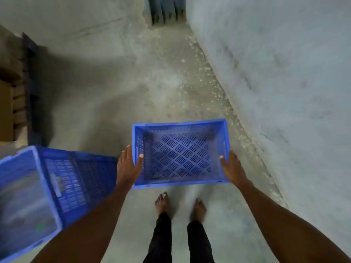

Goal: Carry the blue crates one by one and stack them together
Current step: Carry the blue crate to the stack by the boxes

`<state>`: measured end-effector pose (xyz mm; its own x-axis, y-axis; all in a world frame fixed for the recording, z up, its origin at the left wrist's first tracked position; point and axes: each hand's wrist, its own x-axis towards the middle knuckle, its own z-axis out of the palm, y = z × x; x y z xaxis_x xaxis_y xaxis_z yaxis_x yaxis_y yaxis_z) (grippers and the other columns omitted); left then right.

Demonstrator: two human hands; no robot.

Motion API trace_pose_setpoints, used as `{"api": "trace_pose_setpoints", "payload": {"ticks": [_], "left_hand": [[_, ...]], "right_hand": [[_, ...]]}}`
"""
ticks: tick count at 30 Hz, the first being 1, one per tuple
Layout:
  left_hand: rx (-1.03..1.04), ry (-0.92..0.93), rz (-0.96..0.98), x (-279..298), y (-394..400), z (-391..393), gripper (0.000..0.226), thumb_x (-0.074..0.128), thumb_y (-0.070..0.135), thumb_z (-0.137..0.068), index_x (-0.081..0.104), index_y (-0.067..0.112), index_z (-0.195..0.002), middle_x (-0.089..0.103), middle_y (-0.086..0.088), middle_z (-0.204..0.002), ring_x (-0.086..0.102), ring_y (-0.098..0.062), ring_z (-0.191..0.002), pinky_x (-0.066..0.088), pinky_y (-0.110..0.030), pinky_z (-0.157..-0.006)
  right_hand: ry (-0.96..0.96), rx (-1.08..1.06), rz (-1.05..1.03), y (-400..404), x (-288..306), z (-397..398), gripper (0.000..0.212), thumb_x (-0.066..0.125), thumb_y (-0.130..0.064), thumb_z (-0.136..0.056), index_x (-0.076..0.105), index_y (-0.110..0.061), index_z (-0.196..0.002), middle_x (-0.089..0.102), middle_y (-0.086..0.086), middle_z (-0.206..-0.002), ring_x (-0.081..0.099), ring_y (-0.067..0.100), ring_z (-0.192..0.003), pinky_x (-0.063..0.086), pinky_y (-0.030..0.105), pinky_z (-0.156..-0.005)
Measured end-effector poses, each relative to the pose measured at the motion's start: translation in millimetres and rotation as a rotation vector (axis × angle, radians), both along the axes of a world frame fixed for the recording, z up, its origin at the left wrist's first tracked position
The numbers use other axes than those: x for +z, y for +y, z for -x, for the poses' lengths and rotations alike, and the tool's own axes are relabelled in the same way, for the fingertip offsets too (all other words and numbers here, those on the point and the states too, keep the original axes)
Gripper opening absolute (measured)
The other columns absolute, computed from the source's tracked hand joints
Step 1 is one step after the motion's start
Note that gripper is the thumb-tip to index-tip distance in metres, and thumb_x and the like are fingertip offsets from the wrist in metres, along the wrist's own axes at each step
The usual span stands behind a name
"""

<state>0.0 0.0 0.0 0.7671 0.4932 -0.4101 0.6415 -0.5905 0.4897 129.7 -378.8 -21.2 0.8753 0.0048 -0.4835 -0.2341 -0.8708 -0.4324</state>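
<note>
We stand over a crate held between our hands.
The crate (180, 153) sits ahead of our feet (180, 206), left hand (128, 168) on its left wall, right hand (232, 168) on its right. A second crate (57, 188) lies left of it; a wall (284, 73) runs along our right.
</note>
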Motion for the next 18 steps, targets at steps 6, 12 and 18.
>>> {"api": "trace_pose_setpoints", "payload": {"ticks": [6, 12, 18], "left_hand": [[0.422, 0.140, 0.352, -88, 42, -34, 0.082, 0.029, 0.078, -0.093, 0.049, 0.018, -0.146, 0.048, -0.015, -0.150, 0.044, -0.037, -0.138, 0.035, -0.055, -0.115], [0.582, 0.147, 0.576, -146, 59, -37, 0.087, 0.029, 0.088, -0.085, 0.068, 0.020, -0.122, 0.070, -0.009, -0.109, 0.067, -0.029, -0.097, 0.053, -0.049, -0.093], [0.714, 0.054, 0.905, -137, 51, -59, 0.074, 0.028, 0.070, -0.098, 0.060, 0.006, -0.079, 0.053, -0.007, -0.060, 0.047, -0.021, -0.050, 0.043, -0.028, -0.048]], "right_hand": [[0.088, -0.200, 0.004, -4, -76, -53, 0.068, 0.043, -0.058, -0.091, 0.049, -0.003, -0.130, 0.055, 0.028, -0.129, 0.055, 0.045, -0.117, 0.043, 0.049, -0.095], [0.078, -0.454, -0.171, -3, -114, -81, 0.057, 0.043, -0.062, -0.097, 0.060, -0.007, -0.100, 0.064, 0.024, -0.096, 0.062, 0.036, -0.086, 0.044, 0.044, -0.076], [0.407, -0.663, -0.488, -18, -120, -102, 0.066, 0.041, -0.074, -0.086, 0.059, -0.010, -0.082, 0.064, 0.009, -0.066, 0.063, 0.020, -0.046, 0.050, 0.026, -0.050]]}}
